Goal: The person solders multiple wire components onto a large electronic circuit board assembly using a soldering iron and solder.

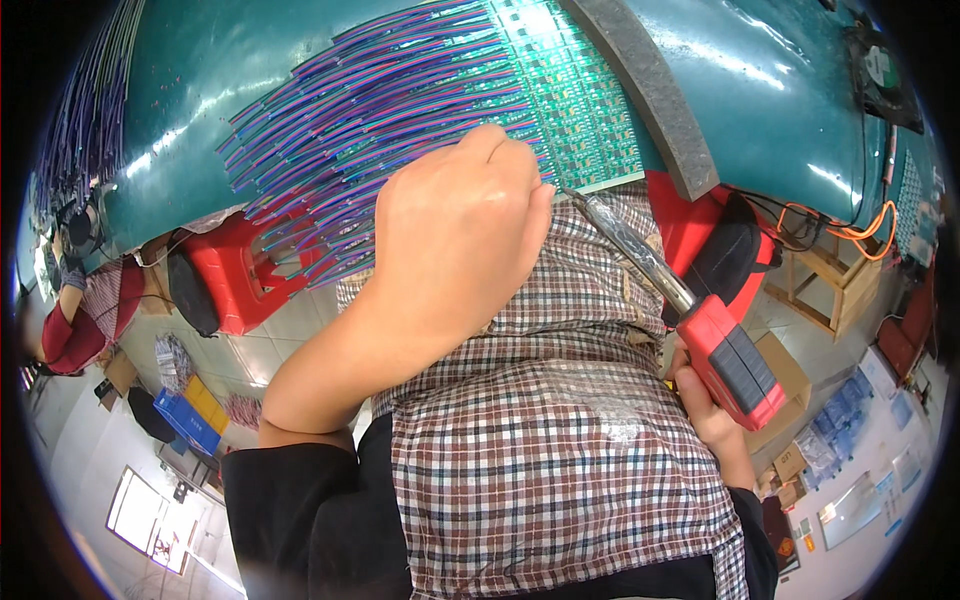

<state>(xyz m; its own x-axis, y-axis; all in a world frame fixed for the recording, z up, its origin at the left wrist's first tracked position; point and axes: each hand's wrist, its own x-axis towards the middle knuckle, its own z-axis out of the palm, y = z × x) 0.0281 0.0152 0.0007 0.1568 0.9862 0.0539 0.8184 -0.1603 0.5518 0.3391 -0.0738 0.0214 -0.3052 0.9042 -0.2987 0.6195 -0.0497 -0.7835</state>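
My left hand point(460, 215) is closed, its back toward me, at the near edge of a green circuit board panel point(585, 110). Its fingertips are hidden beneath it, so I cannot make out what they grip. Held in my right hand point(703, 405) is a soldering iron point(735, 360) with a red and black handle. Its metal shaft slants up and left, and the tip lies close to my left fingers by the panel's edge. Rows of thin purple, blue and pink wires point(370, 95) fan out leftward from the panel, some hanging over the table edge.
A long dark grey bar point(650, 90) lies along the panel's right side on the green table point(200, 60). More wires point(90, 110) hang at the far left, near another person's red sleeve point(68, 330). Red stools point(235, 275) stand below. An orange cable point(865, 235) loops at right.
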